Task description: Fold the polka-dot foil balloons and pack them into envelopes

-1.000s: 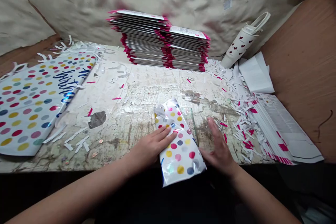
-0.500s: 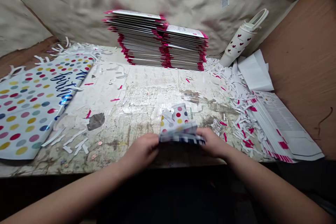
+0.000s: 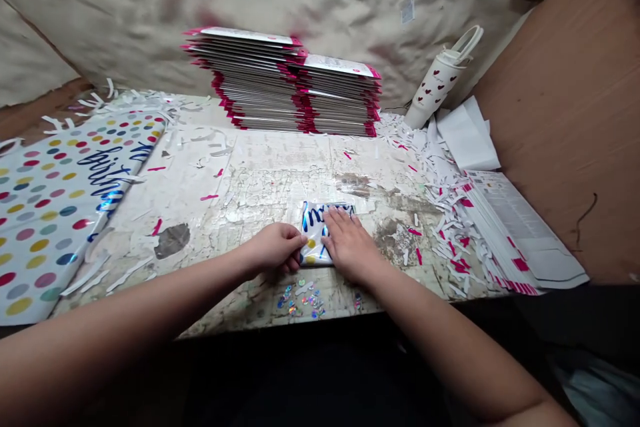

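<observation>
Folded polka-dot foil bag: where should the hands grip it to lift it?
Probably by its left and right edges, from above: the folded polka-dot foil bag lies flat and thin on the table. The left hand is at its left edge; the right hand, flat on top, could shift to the right edge.

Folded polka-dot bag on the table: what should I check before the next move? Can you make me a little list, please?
1. Folded shiny white polka-dot bag flat on the cracked, paint-worn table: ok.
2. Left hand at the bag's left edge: ok.
3. Right hand flat on top: ok.
4. Blue script lettering facing up: ok.
5. Tiny shiny scraps loose in front of the bag: not ok.
6. Folded edges lined up: cannot tell, the hands cover them.
</observation>
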Available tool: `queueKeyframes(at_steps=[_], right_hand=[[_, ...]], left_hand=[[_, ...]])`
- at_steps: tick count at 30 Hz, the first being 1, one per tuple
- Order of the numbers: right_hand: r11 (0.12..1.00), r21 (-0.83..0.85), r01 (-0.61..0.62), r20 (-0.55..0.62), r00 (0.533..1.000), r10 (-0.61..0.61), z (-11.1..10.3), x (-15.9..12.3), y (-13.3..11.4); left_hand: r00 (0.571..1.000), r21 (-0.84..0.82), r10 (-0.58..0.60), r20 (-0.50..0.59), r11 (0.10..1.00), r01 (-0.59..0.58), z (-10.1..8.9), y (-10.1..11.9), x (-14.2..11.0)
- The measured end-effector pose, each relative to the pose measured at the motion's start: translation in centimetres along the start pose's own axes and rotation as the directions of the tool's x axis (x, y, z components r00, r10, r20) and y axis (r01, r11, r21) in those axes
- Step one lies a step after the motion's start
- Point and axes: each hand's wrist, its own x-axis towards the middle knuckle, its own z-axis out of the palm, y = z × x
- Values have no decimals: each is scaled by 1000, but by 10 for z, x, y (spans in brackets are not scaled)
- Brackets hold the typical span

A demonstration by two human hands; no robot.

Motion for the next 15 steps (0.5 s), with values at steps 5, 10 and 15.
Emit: queueKeyframes(at_steps=[5,10,15], right_hand=[[997,49,-67,105,993,62,5,6,6],[994,99,-42,91,995,33,0,5,-1],[994,77,-75,-76,994,81,-34,-12,38]], left_hand=[[988,-414,-149,34,898,149,-20,2,-26],[974,-236,-211,85,945,226,-12,10,-8],[995,-96,-100,-1,990,100,9,30,4]])
